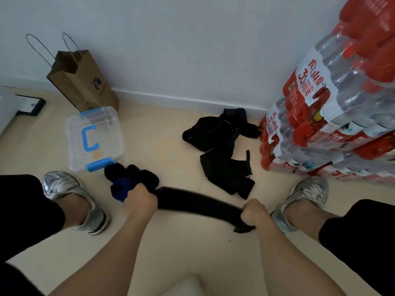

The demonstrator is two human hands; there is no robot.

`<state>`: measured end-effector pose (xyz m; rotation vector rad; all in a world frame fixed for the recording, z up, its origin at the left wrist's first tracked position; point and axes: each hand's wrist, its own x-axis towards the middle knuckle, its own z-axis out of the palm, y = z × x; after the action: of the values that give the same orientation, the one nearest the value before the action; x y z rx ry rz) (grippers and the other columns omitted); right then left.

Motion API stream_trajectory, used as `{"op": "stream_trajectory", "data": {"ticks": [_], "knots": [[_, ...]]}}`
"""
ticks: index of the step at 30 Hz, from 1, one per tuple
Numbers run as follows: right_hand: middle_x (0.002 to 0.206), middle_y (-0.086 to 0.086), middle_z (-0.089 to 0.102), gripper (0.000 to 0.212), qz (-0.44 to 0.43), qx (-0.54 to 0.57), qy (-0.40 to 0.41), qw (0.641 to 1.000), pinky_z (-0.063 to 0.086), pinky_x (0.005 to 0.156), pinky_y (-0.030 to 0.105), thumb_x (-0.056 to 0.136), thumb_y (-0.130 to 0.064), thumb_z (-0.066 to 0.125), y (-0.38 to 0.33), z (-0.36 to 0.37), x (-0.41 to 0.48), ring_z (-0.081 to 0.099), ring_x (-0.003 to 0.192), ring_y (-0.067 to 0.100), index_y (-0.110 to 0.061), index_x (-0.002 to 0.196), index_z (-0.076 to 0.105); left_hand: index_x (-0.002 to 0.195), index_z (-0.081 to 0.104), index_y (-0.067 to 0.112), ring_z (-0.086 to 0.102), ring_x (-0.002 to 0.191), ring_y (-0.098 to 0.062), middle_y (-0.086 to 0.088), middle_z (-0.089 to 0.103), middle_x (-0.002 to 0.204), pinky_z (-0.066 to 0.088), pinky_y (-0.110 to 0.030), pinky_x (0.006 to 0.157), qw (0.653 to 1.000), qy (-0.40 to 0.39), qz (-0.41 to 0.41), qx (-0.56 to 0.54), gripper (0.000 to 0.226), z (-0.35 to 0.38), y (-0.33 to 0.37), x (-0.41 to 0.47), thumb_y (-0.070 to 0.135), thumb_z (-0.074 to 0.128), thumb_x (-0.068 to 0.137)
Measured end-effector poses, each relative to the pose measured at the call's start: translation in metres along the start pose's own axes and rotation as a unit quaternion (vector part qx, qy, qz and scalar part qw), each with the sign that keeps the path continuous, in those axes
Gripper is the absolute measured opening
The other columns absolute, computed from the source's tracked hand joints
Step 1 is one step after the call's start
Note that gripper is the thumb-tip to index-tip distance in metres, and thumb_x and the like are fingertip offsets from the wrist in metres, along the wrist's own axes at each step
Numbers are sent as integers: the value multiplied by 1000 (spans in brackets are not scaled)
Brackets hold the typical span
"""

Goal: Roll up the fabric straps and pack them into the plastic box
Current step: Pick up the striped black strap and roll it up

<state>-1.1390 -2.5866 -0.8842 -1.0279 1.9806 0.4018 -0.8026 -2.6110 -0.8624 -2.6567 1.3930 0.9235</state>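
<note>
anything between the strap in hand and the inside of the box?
Yes. The lid sits on the plastic box, covering its opening. Rolled straps lie on the floor by its near end. Left hand and right hand grip the black strap.

left hand [140, 199] and right hand [253, 214] gripping black strap [196, 202] ends; plastic box [95, 137] nearby

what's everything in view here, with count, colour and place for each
plastic box: one, clear with blue handle and latches, floor left
paper bag: one, brown, against wall behind the box
rolled straps: several, black and one blue, floor beside the box
loose straps: pile, count unclear, black, floor right of centre
bottle packs: stacked, clear with red labels, far right
held strap: one, black, stretched between both hands
shoes: two, silver, either side
left hand: grips the held strap's left end
right hand: grips its right end
</note>
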Motion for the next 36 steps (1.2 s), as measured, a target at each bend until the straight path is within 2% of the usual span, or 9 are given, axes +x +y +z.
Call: {"op": "stream_trajectory", "data": {"ticks": [2, 7, 12, 15, 19, 26, 30, 33, 36], "knots": [[134, 17, 69, 36, 9, 19, 16, 1000, 58, 98, 31, 99, -1, 58, 4, -3, 7, 66, 121, 33, -4, 133, 70, 119, 60, 6, 68, 102, -36, -17, 69, 112, 52, -41, 75, 997, -13, 17, 69, 19, 4, -5, 2, 11, 57, 101], [121, 22, 71, 22, 33, 23, 135, 990, 56, 83, 35, 96, -1, 64, 9, -9, 15, 68, 115, 41, 0, 117, 69, 115, 55, 5, 69, 93, -33, -16, 68, 105, 52, -40, 69, 993, -3, 29, 112, 17, 15, -6, 12, 12, 60, 101], [129, 13, 60, 33, 0, -99, 250, 963, 51, 101, 43, 92, -18, 76, -11, -9, 11, 56, 123, 35, -17, 122, 62, 99, 42, 16, 58, 61, -28, -4, 62, 76, 35, -31, 49, 976, 51, 128, 170, 15, 30, 11, 3, 23, 54, 101], [131, 14, 55, 35, -65, -1, 258, 964, 48, 102, 45, 91, -17, 75, -34, -10, 20, 53, 124, 35, -17, 124, 62, 97, 50, 15, 62, 70, -31, -5, 64, 81, 44, -36, 54, 967, 7, 211, 142, 17, 39, 32, 4, 31, 53, 102], [136, 19, 55, 42, -107, 122, 264, 951, 50, 103, 48, 94, -10, 69, -70, -26, 36, 54, 127, 38, -10, 134, 56, 133, 59, 18, 66, 102, -27, -7, 65, 121, 59, -43, 84, 951, -119, 281, 56, 32, 38, 59, 24, 27, 57, 103], [134, 14, 51, 47, -194, 91, 345, 914, 47, 99, 40, 92, -12, 73, -130, -62, 61, 53, 121, 32, -20, 135, 56, 161, 28, 8, 56, 122, -33, -18, 34, 154, 44, -33, 105, 955, -118, 257, -89, 70, 32, 128, 72, 13, 64, 101], [159, 16, 32, 84, -241, -42, 349, 905, 43, 113, 52, 83, -16, 82, -164, -69, 69, 37, 142, 41, -32, 155, 43, 169, 16, 14, 47, 137, -28, -11, 34, 157, 41, -37, 119, 946, -120, 211, -214, 96, 27, 163, 105, 1, 70, 91], [176, 9, 0, 97, -273, -135, 201, 931, 27, 125, 63, 90, -19, 79, -185, -67, 82, 13, 157, 46, -44, 166, 23, 162, 35, 15, 59, 124, -20, -4, 53, 143, 53, -26, 91, 924, -167, 201, -279, 86, 34, 174, 128, -5, 73, 87], [159, 10, 31, 60, -237, -139, 144, 951, 39, 115, 61, 93, -32, 78, -193, -57, 98, 34, 143, 45, -33, 147, 51, 131, 56, 12, 66, 92, -18, -11, 66, 124, 50, -20, 64, 924, -184, 131, -307, 37, 48, 172, 140, 9, 72, 98]]}}
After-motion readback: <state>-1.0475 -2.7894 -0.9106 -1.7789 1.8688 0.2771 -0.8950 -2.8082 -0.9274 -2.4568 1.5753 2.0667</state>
